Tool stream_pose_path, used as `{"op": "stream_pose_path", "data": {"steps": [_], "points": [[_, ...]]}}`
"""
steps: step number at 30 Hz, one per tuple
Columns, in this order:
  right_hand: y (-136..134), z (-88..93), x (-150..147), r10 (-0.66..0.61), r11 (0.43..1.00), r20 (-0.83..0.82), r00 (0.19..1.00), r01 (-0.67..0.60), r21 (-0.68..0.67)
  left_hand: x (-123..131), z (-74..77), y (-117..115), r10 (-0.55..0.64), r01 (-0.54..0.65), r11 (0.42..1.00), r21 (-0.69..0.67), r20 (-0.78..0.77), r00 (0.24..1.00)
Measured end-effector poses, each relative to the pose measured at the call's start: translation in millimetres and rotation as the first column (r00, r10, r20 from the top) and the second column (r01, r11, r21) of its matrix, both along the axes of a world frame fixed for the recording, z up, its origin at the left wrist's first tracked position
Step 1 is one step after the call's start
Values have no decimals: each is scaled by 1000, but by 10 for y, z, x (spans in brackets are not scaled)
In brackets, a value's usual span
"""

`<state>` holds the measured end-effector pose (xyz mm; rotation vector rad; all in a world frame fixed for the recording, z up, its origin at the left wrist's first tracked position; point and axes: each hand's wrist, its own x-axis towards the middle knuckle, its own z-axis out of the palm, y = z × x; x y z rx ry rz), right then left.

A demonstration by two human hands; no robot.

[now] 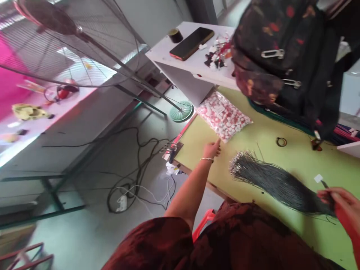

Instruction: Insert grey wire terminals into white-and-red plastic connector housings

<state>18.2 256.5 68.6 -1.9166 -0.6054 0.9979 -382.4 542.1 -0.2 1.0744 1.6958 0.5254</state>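
My left hand (211, 149) stretches across the yellow-green table (281, 161), its fingertips touching the near corner of a clear plastic bag of red and white small parts (223, 116). The fingers point forward and hold nothing. My right hand (339, 202) is closed at the right edge, pinching a thin dark cord with a small white tag. It lies at the tail end of a thick bundle of dark cords with metal tips (275, 182) spread on the table.
A white raised shelf (180, 56) holds a phone (191, 43), a tape roll (176, 35) and small scraps (216, 56). A dark backpack (284, 56) sits on the table behind. A small ring (281, 141) lies nearby. A large fan (70, 41) and tangled floor cables (135, 180) are at the left.
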Motion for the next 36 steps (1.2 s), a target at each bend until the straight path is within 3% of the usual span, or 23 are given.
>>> {"op": "stream_pose_path", "data": {"steps": [2, 4, 7, 9, 11, 13, 15, 21, 26, 29, 36], "points": [[472, 18, -363, 164, 986, -93, 982, -165, -8, -42, -171, 140, 41, -30, 991, -132, 85, 996], [996, -5, -757, 305, 952, -80, 949, -302, 50, 40, -325, 183, 87, -47, 977, -207, 188, 978], [1685, -83, -1286, 469, 881, 103, 877, -473, 17, 171, -460, 147, 163, -88, 967, -239, 315, 935], [2026, -154, -1563, 582, 805, 331, 743, -584, -105, 179, -485, 103, 197, -108, 962, -249, 364, 910], [2275, -230, -1788, 687, 700, 517, 511, -656, -281, 135, -483, 63, 216, -120, 959, -256, 391, 895], [2450, -302, -1975, 745, 582, 621, 243, -692, -427, 84, -473, 32, 225, -128, 959, -253, 407, 885], [2571, -369, -2125, 753, 480, 656, 54, -727, -491, 57, -465, 8, 227, -133, 961, -243, 415, 881], [2770, -538, -2329, 737, 256, 651, -180, -817, -516, 62, -439, -18, 225, -128, 963, -238, 440, 869], [2924, -582, -2251, 695, 132, 656, -294, -845, -518, -10, -372, -4, 200, -92, 965, -244, 466, 862], [3045, -587, -2130, 652, 116, 670, -355, -827, -551, -57, -306, 1, 163, -47, 968, -245, 478, 863], [3244, -628, -1836, 689, 259, 667, -283, -764, -591, -118, -211, 11, 75, 34, 974, -224, 463, 883]]}}
